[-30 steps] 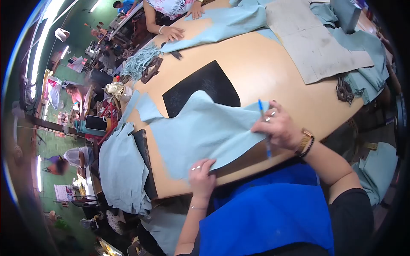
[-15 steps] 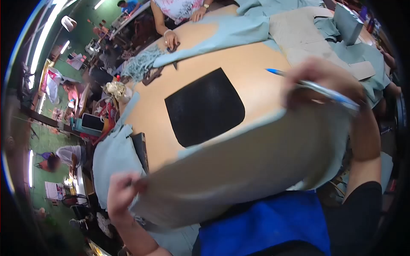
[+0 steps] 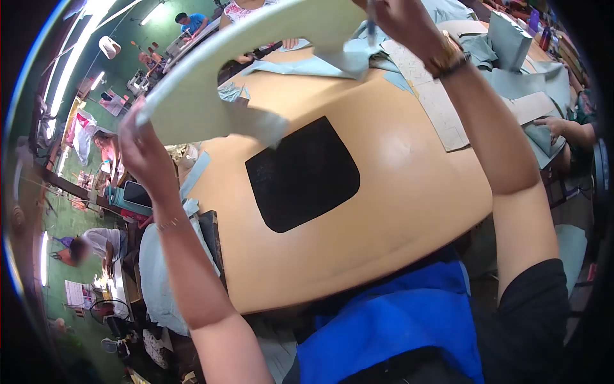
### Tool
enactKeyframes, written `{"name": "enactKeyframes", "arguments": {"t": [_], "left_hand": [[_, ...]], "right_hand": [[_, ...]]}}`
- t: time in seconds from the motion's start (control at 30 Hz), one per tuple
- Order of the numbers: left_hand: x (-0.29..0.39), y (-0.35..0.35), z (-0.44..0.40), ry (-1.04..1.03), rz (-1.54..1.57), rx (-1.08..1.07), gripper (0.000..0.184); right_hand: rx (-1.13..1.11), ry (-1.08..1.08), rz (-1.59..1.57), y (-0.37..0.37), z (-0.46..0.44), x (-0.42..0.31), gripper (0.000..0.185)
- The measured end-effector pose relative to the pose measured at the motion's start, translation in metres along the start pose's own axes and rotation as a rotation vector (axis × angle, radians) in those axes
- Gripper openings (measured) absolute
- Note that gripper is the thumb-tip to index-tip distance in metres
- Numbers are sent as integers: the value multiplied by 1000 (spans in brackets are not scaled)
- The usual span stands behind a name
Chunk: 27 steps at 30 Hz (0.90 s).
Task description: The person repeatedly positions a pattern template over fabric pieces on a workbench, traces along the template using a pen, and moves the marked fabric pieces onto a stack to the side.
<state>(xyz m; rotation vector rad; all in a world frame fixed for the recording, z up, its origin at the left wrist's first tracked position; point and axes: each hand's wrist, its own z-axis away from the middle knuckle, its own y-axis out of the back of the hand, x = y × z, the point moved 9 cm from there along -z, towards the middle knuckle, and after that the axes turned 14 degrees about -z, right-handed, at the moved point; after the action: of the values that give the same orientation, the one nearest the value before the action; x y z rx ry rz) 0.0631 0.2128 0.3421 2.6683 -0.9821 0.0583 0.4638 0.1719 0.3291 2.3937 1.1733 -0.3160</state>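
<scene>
A large pale green-blue sheet [image 3: 198, 102] is lifted above the table's far side, its lower edge hanging loose. My left hand [image 3: 144, 144] grips its left edge at the upper left. At the top, my right hand [image 3: 400, 25] holds the sheet's right end; a pen shows only in part beside those fingers. Beneath, a black panel [image 3: 304, 176] with rounded near corners lies flat on the tan table [image 3: 409, 211], partly overlapped in view by the sheet's hanging tip.
Grey card templates [image 3: 441, 121] lie at the right among blue-green pieces [image 3: 543, 80]. A co-worker's hand [image 3: 553, 128] touches material there. Another person's hand [image 3: 291, 43] rests at the far edge. More sheets [image 3: 160, 275] hang at the left.
Both my hands have risen and moved away from my body, carrying the sheet from the near edge up over the far side. The black panel is now mostly uncovered.
</scene>
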Motion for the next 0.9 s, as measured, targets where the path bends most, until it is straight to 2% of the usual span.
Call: {"name": "enactKeyframes", "arguments": {"t": [0.03, 0.07, 0.1, 0.13, 0.2, 0.27, 0.3, 0.37, 0.47, 0.57, 0.6, 0.67, 0.7, 0.73, 0.77, 0.83, 0.9], "left_hand": [[11, 0, 22, -36, 64, -7, 18], [18, -1, 48, -73, 129, -12, 18], [12, -7, 78, -18, 52, -102, 20], [4, -12, 113, 36, -26, -192, 23], [-10, -27, 190, 154, -26, -433, 29], [-25, -37, 267, 472, 221, -614, 34], [-13, -32, 282, 430, 164, -699, 36], [8, -21, 304, 341, 41, -846, 39], [31, 6, 319, 187, -94, -963, 40], [54, 40, 334, 109, -202, -1066, 39], [61, 52, 343, 99, -265, -1089, 40], [73, 64, 346, 111, -382, -1087, 41], [78, 67, 343, 130, -434, -1057, 42], [83, 70, 342, 151, -486, -1024, 44], [95, 65, 341, 88, -475, -990, 45], [119, 52, 335, -39, -460, -916, 48], [138, 27, 348, -125, -312, -1070, 55]], "right_hand": [[-1, 46, 48, -1, 18, 6, 15], [18, 116, -169, -7, 40, -13, 13], [-58, 8, -116, -13, 70, 13, 15], [-116, 5, -56, -19, 100, 16, 17], [-188, -94, -123, -32, 158, 28, 18], [-260, -238, -64, -43, 224, 51, 19], [-297, -230, -9, -43, 242, 43, 22], [-432, -446, 4, -44, 291, 54, 23], [-452, -361, -7, -27, 305, 16, 19], [-496, -504, -57, 6, 307, -2, 9], [-232, -712, -140, 37, 339, 38, 18], [108, -969, 25, 93, 353, 79, 33], [176, -1012, 274, 122, 330, 77, 37], [141, -1069, 427, 145, 341, 101, 40], [105, -1119, 581, 168, 355, 122, 43], [105, -1168, 646, 175, 358, 134, 48], [107, -1217, 645, 181, 372, 157, 54]]}}
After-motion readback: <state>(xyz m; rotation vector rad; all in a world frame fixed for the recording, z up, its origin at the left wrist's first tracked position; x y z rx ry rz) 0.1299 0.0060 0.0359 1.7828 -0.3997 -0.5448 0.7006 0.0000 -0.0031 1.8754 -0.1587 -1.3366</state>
